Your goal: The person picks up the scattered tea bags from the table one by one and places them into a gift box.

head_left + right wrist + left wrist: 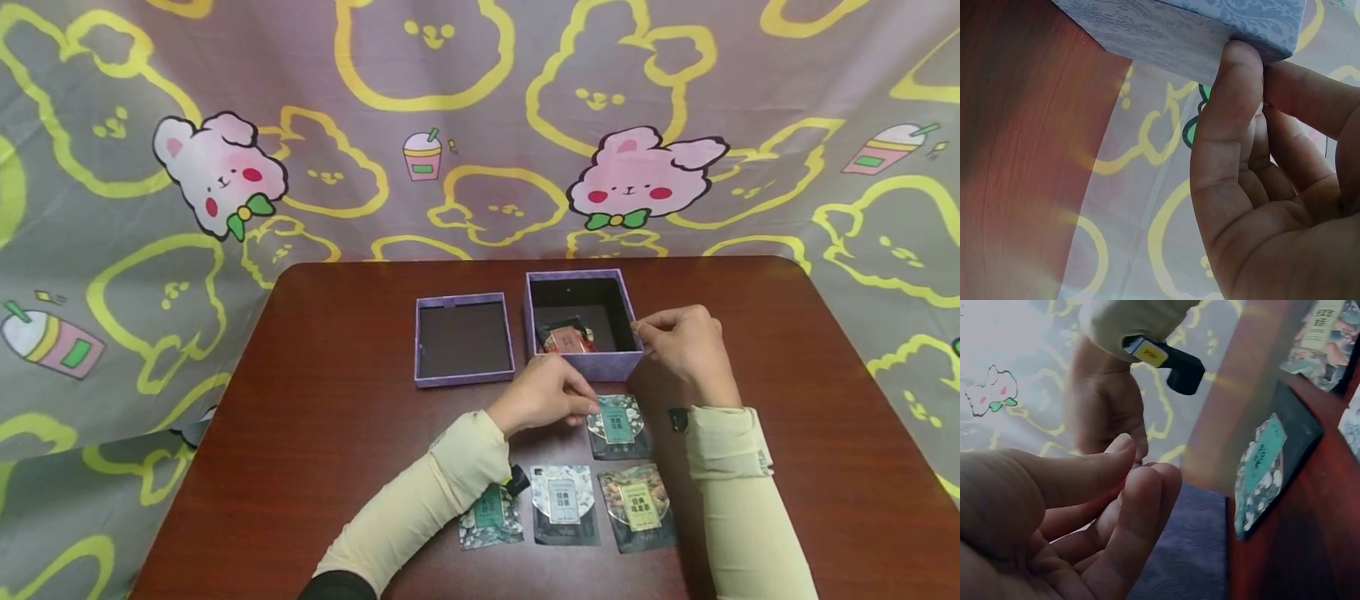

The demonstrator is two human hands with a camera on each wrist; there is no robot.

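Pinkish-gray cloth (pixel 495 133) hangs behind and beside the red-brown wooden tabletop (pixel 315 417), with yellow animal shapes, bunnies and drink cups drawn on it.

From the head view, the purple box (pixel 585 367) sits near the back of the tabletop with its top off. Its shallow purple lid (pixel 465 382) lies just beside it, inside facing up. A red-label tea packet (pixel 568 339) is in the box, by the front wall. Four more packets lie outside: a teal-label packet (pixel 618 427) near the box, then a row with a green-label packet (pixel 490 518), a white-label packet (pixel 564 506) and a yellow-label packet (pixel 640 507). The left hand (pixel 543 392) is at the corner of the teal one. The right hand (pixel 688 346) pinches the right edge of the box. To do this well, I think the right hand should keep the box steady, and the left should take packets gently by the edge so they don't bend.

From the left wrist view, the thumb and bent fingers come close together, but I can't tell if they pinch anything. The teal packet lies flat on the tabletop, apart from them.

From the right wrist view, the fingertips are clamped at the box's corner. Past the tabletop's edge is more patterned cloth.
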